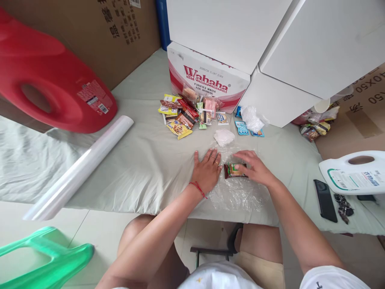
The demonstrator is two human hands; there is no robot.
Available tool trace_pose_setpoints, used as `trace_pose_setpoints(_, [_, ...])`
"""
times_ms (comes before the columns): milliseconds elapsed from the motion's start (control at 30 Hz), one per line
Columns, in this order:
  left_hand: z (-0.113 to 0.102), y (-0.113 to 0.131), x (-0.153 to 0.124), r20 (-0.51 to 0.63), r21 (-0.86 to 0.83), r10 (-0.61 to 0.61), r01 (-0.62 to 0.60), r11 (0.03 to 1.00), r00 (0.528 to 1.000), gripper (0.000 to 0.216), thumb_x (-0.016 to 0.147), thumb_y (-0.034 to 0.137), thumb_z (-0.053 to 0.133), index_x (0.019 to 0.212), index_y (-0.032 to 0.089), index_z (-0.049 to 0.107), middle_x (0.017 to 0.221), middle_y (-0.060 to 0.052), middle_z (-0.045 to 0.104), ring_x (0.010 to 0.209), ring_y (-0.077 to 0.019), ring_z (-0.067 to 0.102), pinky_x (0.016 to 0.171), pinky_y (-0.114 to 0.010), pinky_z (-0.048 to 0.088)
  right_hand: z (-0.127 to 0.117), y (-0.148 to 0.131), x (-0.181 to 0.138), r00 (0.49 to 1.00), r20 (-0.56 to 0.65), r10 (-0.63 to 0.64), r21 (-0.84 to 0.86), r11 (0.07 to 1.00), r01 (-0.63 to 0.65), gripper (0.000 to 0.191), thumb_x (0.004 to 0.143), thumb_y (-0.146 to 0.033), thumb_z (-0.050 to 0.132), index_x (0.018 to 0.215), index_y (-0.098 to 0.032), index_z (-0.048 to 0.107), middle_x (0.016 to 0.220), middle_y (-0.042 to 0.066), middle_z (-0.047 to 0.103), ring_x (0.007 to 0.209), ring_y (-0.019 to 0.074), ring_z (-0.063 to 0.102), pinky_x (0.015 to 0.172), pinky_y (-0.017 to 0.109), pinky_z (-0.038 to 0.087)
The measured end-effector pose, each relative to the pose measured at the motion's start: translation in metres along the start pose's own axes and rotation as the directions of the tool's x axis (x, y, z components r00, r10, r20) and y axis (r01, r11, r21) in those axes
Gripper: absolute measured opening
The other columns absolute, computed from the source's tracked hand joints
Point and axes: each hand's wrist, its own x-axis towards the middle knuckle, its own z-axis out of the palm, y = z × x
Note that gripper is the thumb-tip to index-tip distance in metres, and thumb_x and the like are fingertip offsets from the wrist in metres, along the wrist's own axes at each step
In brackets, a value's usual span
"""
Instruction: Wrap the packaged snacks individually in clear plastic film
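My left hand (207, 170) lies flat with its fingers spread on the cloth, against the left edge of a sheet of clear plastic film (240, 196). On the film is a small wrapped snack (233, 170) in brown and green packaging. My right hand (255, 166) is over the snack's right end, fingers stretched out and apart, the thumb across the packet; whether it presses on it I cannot tell. Just beyond both hands lies a crumpled white wrap (224, 137). Farther back is a pile of assorted packaged snacks (183, 116).
A Wahaha carton (207, 80) and white boxes (228, 24) stand at the back. Blue packets (241, 127) lie under crumpled plastic (252, 119). To the left are a film roll (87, 164) and a red jug (60, 80); to the right, a phone (325, 200), keys (343, 208) and a white bottle (355, 172).
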Motion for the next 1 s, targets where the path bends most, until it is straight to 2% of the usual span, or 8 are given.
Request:
trace_pose_setpoints(100, [0.000,0.000,0.000,-0.002,0.000,-0.003,0.003,1.000,1.000,0.055,0.107,0.036,0.021,0.156,0.023,0.042,0.167,-0.009,0.033,0.156,-0.0272,0.026,0.123,-0.071,0.008,-0.004,-0.018,0.040,0.988,-0.146,0.044,0.061,0.998,-0.035,0.034,0.098,-0.047,0.053,0.109,-0.024,0.075,0.103,0.010,0.071,0.102,0.0265,0.063,0.091,0.041,0.051])
trace_pose_setpoints(233, [0.000,0.000,0.001,0.001,-0.003,-0.006,0.006,1.000,1.000,0.055,0.106,0.036,0.022,0.156,0.022,0.042,0.167,-0.009,0.032,0.156,-0.0271,0.026,0.123,-0.072,0.008,0.006,-0.045,0.120,0.996,-0.075,0.040,0.045,0.998,-0.037,0.024,0.094,-0.034,0.056,0.092,-0.020,0.075,0.086,0.004,0.074,0.082,0.0214,0.065,0.080,0.034,0.050])
trace_pose_setpoints(367, [0.001,0.000,0.001,0.007,-0.006,-0.008,0.008,1.000,1.000,0.055,0.106,0.036,0.023,0.156,0.023,0.041,0.167,-0.008,0.034,0.156,-0.0296,0.024,0.122,-0.073,0.009,0.027,-0.063,0.201,0.996,-0.058,0.061,-0.075,0.995,-0.065,0.018,0.093,-0.027,0.059,0.098,-0.017,0.074,0.096,0.008,0.075,0.094,0.0253,0.067,0.091,0.039,0.048])
trace_pose_setpoints(500, [0.000,0.000,0.001,0.011,-0.011,-0.008,0.008,1.000,1.000,0.055,0.106,0.035,0.024,0.157,0.023,0.041,0.167,-0.010,0.034,0.156,-0.0308,0.024,0.122,-0.073,0.010,0.045,-0.071,0.255,0.976,-0.157,0.153,-0.130,0.976,-0.174,0.041,0.093,-0.044,0.063,0.119,-0.013,0.065,0.120,0.017,0.067,0.116,0.0360,0.061,0.102,0.052,0.046])
trace_pose_setpoints(600, [0.000,0.000,0.001,0.016,-0.025,-0.001,0.001,1.000,1.000,0.054,0.106,0.034,0.024,0.155,0.021,0.043,0.166,-0.011,0.034,0.156,-0.0300,0.026,0.122,-0.073,0.009,0.056,-0.073,0.274,0.967,-0.205,0.151,-0.102,0.979,-0.175,0.064,0.087,-0.055,0.069,0.133,-0.013,0.052,0.134,0.021,0.058,0.127,0.0411,0.054,0.107,0.060,0.042])
trace_pose_setpoints(700, [0.000,0.000,0.001,0.019,-0.032,-0.001,0.002,0.999,1.000,0.053,0.106,0.034,0.024,0.154,0.020,0.044,0.165,-0.012,0.036,0.155,-0.0294,0.027,0.122,-0.074,0.008,0.067,-0.071,0.279,0.959,-0.180,0.220,-0.057,0.971,-0.234,0.070,0.088,-0.060,0.067,0.136,-0.013,0.047,0.127,0.021,0.062,0.125,0.0421,0.056,0.107,0.062,0.041])
trace_pose_setpoints(867, [0.001,-0.001,0.001,0.018,-0.022,0.002,-0.002,1.000,1.000,0.054,0.106,0.034,0.024,0.154,0.021,0.044,0.166,-0.011,0.035,0.155,-0.0295,0.026,0.122,-0.074,0.009,0.069,-0.058,0.280,0.958,-0.200,0.208,0.003,0.977,-0.212,0.057,0.083,-0.060,0.071,0.118,-0.016,0.060,0.111,0.015,0.069,0.112,0.0362,0.063,0.100,0.055,0.048])
trace_pose_setpoints(1000, [0.002,-0.002,0.000,0.009,-0.026,0.006,-0.006,1.000,1.000,0.055,0.106,0.035,0.022,0.155,0.020,0.042,0.167,-0.010,0.033,0.155,-0.0284,0.027,0.122,-0.073,0.008,0.039,-0.050,0.250,0.958,-0.203,0.203,0.109,0.977,-0.184,0.061,0.078,-0.063,0.073,0.108,-0.011,0.068,0.093,0.011,0.070,0.093,0.0282,0.066,0.089,0.046,0.052])
